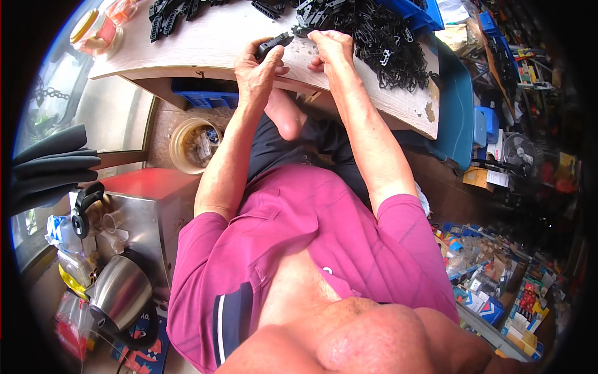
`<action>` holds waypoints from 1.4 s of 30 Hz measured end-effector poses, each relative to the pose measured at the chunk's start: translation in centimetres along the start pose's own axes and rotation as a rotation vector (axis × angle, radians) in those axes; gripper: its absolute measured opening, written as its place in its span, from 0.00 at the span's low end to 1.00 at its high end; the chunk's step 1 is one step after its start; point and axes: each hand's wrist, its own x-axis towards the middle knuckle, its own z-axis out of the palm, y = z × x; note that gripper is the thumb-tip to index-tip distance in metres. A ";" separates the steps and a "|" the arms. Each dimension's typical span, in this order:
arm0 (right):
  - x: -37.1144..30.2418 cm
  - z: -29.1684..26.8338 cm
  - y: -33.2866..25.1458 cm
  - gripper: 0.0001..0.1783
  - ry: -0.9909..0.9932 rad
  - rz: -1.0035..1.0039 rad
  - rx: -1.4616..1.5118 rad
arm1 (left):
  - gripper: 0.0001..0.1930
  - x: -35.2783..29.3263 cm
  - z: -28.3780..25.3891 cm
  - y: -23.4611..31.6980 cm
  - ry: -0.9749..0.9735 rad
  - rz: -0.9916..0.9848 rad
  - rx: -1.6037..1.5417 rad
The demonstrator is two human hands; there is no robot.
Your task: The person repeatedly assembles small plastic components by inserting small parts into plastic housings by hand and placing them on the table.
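Observation:
My left hand (254, 73) is closed around a black ribbed plastic piece (273, 45), its thumb lying along the side, just above the table's near edge. To its right, my right hand (336, 48) has thumb and forefinger pinched together; whatever is between them is too small to make out. Just beyond and right of that hand spreads a heap of small black plastic parts (389, 59) on the pale wooden table (212, 45). Several longer black ribbed pieces (167, 20) lie at the table's far left, and another black strip (268, 9) rests at the far middle.
A lidded jar (93, 34) stands at the table's left end. A blue bin (408, 9) sits behind the heap. Below are a blue crate (208, 98) and a round bucket (180, 144). A teal chair (456, 106) flanks the right; a steel kettle (124, 290) stands lower left.

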 end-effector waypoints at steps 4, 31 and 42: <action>-0.5 -0.8 0.4 0.09 -0.035 -0.032 0.068 | 0.17 0.2 -0.1 0.4 0.012 -0.067 -0.026; -4.2 -4.8 3.1 0.19 -0.383 -0.179 0.295 | 0.17 -0.2 3.9 -1.1 -0.093 -0.060 -0.087; -4.5 -8.1 2.0 0.17 -0.383 -0.343 0.504 | 0.16 -0.6 3.1 1.5 -0.187 -0.280 0.063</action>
